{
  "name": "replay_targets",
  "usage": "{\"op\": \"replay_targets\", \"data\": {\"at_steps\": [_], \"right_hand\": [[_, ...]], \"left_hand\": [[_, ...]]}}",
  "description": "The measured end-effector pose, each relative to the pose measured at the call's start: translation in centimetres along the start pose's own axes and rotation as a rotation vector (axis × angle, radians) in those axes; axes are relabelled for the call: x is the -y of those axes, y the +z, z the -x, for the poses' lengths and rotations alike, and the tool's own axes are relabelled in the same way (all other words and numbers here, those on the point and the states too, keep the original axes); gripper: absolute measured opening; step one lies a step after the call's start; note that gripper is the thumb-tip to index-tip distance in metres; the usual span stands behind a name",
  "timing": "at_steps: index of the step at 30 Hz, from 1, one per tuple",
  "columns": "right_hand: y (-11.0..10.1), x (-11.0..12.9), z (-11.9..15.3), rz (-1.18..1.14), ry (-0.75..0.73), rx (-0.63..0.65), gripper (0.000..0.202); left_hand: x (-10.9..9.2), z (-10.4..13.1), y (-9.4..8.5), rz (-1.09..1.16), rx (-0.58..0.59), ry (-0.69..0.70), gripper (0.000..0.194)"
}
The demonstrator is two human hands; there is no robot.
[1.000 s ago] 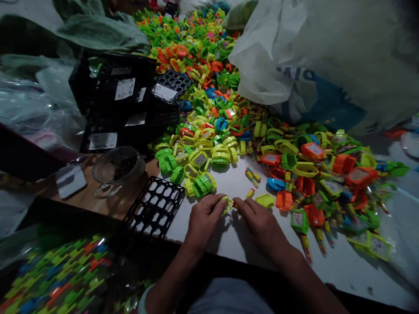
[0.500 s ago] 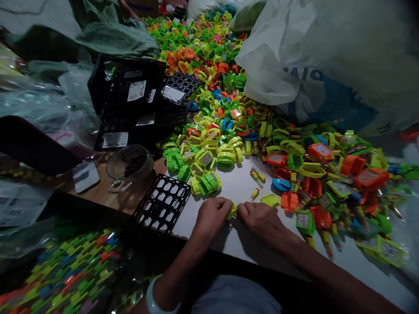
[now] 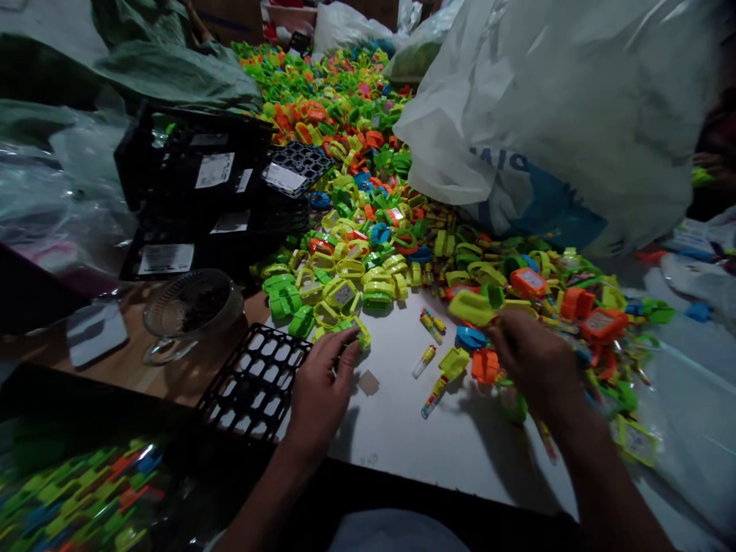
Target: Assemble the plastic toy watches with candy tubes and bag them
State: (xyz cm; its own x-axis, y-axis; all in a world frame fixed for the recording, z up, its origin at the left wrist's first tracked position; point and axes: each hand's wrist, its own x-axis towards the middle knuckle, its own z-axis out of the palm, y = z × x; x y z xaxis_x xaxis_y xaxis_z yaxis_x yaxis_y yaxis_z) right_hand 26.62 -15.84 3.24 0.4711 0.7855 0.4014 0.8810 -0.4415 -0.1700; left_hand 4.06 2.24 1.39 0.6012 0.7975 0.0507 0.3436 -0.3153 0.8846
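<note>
My right hand (image 3: 532, 360), blurred by motion, grips a yellow toy watch (image 3: 471, 307) at one end, raised above the right-hand pile. At the near edge of the left heap, my left hand (image 3: 322, 387) has its thumb and fingers apart, beside yellow-green toy watches (image 3: 361, 331) that it partly hides. Between the hands, small clear tubes of coloured candy (image 3: 424, 362) lie on the white tabletop (image 3: 396, 429). One tube (image 3: 434, 395) touches a loose yellow watch piece (image 3: 454, 363). A blue watch (image 3: 471, 337) and an orange one (image 3: 484, 366) lie below the right hand.
A black lattice tray (image 3: 253, 383) and a glass cup (image 3: 192, 307) stand left, with black crates (image 3: 201, 184) behind. A large white sack (image 3: 575, 115) leans at the back right. Heaped toy watches (image 3: 322, 84) stretch far back. Another person's arm (image 3: 198, 23) shows at the top left.
My hands, together on a small yellow piece before, have separated. The left moved to the heap's edge; the right moved right and lifted a yellow watch. The view shifted slightly.
</note>
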Motion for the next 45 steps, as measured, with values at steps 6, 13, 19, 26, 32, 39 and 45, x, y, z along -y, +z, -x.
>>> {"op": "replay_targets", "data": {"at_steps": [6, 13, 19, 26, 32, 39, 45], "right_hand": [[3.3, 5.9, 1.9, -0.36, -0.199, 0.267, 0.026], [-0.4, -0.8, -1.0, 0.148, 0.134, -0.17, 0.038], [5.3, 4.6, -3.5, 0.115, 0.024, 0.207, 0.025], [9.6, 5.0, -3.7, 0.059, -0.031, 0.296, 0.021], [9.8, 5.0, -6.3, -0.201, 0.067, 0.253, 0.014], [9.7, 5.9, -7.3, -0.316, 0.071, 0.274, 0.01], [4.5, 5.4, -4.0, -0.64, -0.215, 0.422, 0.013]], "left_hand": [[-1.7, 1.2, 2.5, 0.156, 0.267, 0.0, 0.046], [0.9, 0.4, 0.5, -0.263, -0.037, 0.246, 0.036], [-0.1, -4.0, 3.2, -0.583, 0.031, 0.347, 0.039], [-0.5, -6.7, 4.7, -0.805, 0.204, 0.373, 0.052], [1.0, -5.6, 4.3, -0.74, 0.136, 0.402, 0.048], [0.9, -6.2, 3.9, -0.53, 0.153, 0.381, 0.047], [-2.0, -5.8, 2.6, -0.057, 0.278, 0.285, 0.045]]}}
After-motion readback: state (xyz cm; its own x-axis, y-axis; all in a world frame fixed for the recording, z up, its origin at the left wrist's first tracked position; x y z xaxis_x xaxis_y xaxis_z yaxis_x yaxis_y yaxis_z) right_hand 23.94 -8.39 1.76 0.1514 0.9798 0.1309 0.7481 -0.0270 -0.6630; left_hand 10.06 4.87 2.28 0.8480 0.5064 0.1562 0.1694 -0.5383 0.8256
